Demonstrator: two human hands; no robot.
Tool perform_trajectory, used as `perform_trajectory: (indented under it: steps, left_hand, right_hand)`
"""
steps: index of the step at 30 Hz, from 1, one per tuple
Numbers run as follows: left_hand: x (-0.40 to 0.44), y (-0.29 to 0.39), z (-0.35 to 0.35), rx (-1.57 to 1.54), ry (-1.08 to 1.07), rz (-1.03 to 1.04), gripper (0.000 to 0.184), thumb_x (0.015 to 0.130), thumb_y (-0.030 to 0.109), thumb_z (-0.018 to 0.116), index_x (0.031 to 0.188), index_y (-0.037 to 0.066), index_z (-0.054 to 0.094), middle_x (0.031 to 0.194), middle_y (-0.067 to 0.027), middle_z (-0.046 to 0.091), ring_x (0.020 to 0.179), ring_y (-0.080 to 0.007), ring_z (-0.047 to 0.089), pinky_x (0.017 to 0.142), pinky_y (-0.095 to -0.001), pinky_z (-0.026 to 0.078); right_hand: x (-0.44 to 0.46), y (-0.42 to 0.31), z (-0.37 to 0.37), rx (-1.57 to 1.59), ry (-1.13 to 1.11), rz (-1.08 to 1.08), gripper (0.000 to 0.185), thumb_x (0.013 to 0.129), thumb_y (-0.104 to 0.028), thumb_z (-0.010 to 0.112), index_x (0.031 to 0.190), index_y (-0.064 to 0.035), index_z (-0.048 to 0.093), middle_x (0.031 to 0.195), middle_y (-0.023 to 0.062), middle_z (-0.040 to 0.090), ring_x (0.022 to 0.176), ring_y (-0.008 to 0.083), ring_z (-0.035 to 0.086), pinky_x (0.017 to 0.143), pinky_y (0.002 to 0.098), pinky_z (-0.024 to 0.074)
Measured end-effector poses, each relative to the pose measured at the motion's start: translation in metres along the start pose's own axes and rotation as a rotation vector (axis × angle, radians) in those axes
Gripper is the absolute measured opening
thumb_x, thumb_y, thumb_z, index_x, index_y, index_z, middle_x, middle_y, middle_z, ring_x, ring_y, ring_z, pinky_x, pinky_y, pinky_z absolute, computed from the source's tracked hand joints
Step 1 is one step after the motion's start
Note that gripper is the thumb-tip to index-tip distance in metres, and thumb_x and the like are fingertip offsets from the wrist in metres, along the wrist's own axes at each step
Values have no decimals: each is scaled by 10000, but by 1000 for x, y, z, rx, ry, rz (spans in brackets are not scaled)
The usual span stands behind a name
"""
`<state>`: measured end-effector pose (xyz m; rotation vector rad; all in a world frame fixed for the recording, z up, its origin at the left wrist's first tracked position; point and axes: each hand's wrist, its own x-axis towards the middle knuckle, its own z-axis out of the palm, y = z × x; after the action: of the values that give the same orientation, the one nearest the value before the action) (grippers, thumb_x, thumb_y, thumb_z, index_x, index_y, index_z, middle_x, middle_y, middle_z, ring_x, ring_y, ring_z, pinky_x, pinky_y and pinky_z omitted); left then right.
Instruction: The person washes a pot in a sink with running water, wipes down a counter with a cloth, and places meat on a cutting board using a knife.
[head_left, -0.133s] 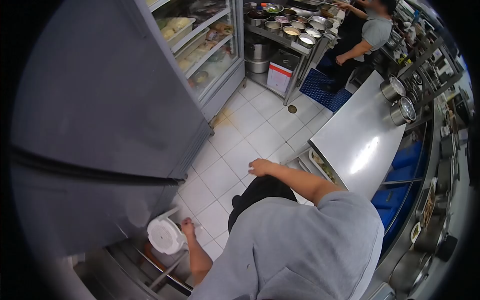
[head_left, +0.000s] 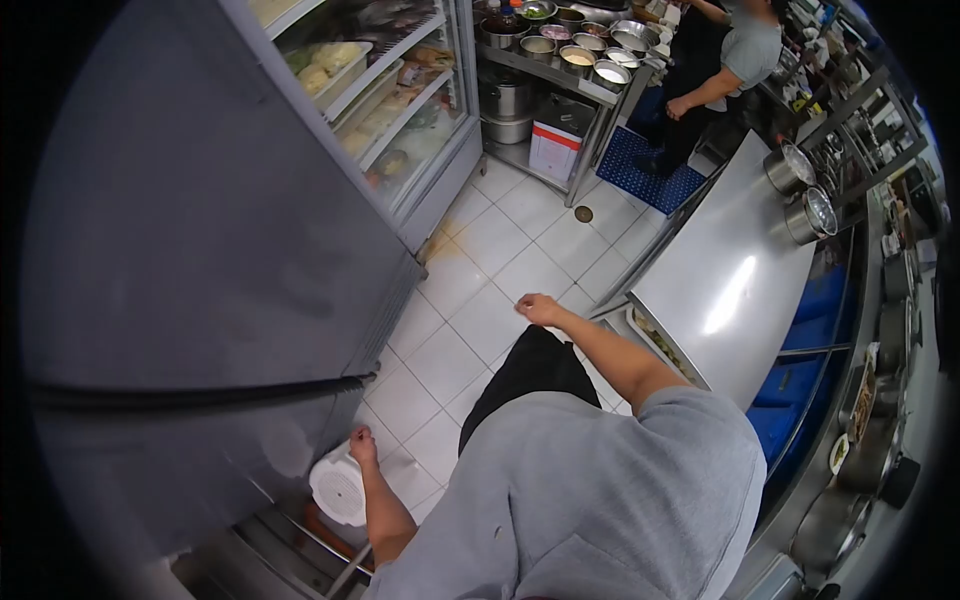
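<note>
My left hand (head_left: 362, 446) hangs low at the left with its fingers curled in and nothing visible in them. It is just above and beside a white plastic stool (head_left: 338, 488), with no clear contact. Out in front of my body is my right hand (head_left: 538, 308), over the tiled floor (head_left: 490, 320). Its fingers are loosely curled, and no object shows in them. To its right stands a steel table (head_left: 720, 270) with a tray of food (head_left: 655, 340) below its edge.
A large grey fridge (head_left: 200, 200) fills the left, beside a glass-door fridge (head_left: 440, 180) with food. Ahead, a counter (head_left: 550, 70) holds several bowls, with a white and red box (head_left: 555, 150) beneath. A person (head_left: 745, 60) stands near a blue mat (head_left: 640, 170). Pots (head_left: 790, 170) stand at right.
Both hands have moved slightly up in the view, the left one also leftward and the right one rightward. The stool sits a little lower and further right in view.
</note>
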<state>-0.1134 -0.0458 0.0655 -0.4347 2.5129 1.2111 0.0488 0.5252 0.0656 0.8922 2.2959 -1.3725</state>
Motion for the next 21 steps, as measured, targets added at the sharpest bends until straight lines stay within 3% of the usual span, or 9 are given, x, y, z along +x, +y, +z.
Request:
perform_trajectory:
  steps: [1,3,6,8,9,10,15,18,21]
  left_hand:
    - [42,36,69,92,-7,46,149,821,201,602,892,89,670,683,-65,623,591,-147,567,585,-318,466]
    - [44,-19,115,270,-119,7,237,824,241,584,951,76,696,850,-145,679,782,-266,648,734,-371,499]
    - [55,28,182,530,-290,-69,317,848,306,534,985,74,701,984,-183,685,1000,-346,631,863,-427,481]
    - [52,34,230,880,-540,30,370,910,305,416,1019,82,691,1110,-175,649,1014,-342,625,887,-442,473]
    - [31,62,234,1097,-765,322,368,912,285,411,1091,75,654,1101,-184,642,980,-354,626,847,-458,482]
    - [14,83,253,1081,-843,343,362,915,285,417,1106,75,641,1106,-182,639,983,-352,625,845,-454,485]
    - [-24,182,296,476,-720,-387,351,931,284,448,1180,72,574,1133,-169,628,998,-338,619,833,-431,501]
    - [-17,238,313,251,-625,-642,362,940,284,466,1225,70,533,1149,-162,621,1007,-329,616,825,-417,510]
    - [-9,269,327,82,-529,-862,385,950,283,484,1270,69,493,1165,-154,614,1017,-321,612,818,-403,519]
  right_hand:
    - [49,10,-64,107,108,59,487,885,-440,582,1212,-79,581,1152,161,635,1058,297,610,864,410,504]
    - [52,39,-94,498,78,317,526,892,-452,579,1280,-102,516,1194,93,599,1031,253,603,823,419,507]
    - [143,40,-170,898,103,287,601,911,-482,543,1357,-102,409,1335,89,479,1104,250,547,872,431,475]
    - [221,41,-226,1016,101,296,619,914,-487,534,1371,-96,388,1365,94,457,1130,255,536,894,431,465]
    - [264,46,-241,1104,129,272,639,915,-494,527,1382,-87,369,1390,99,438,1149,265,526,911,441,457]
    - [315,46,-273,1180,173,240,660,916,-501,520,1394,-79,349,1415,103,418,1168,275,516,927,450,448]
    - [569,64,-347,1380,305,186,714,881,-523,555,1401,-74,359,1391,108,437,1171,280,510,924,458,435]
    - [694,41,-413,1385,397,99,736,873,-517,573,1421,-74,358,1401,112,435,1181,263,499,934,405,430]
    - [784,16,-462,1332,456,74,786,867,-540,561,1441,-60,317,1421,117,391,1249,282,423,983,467,379]
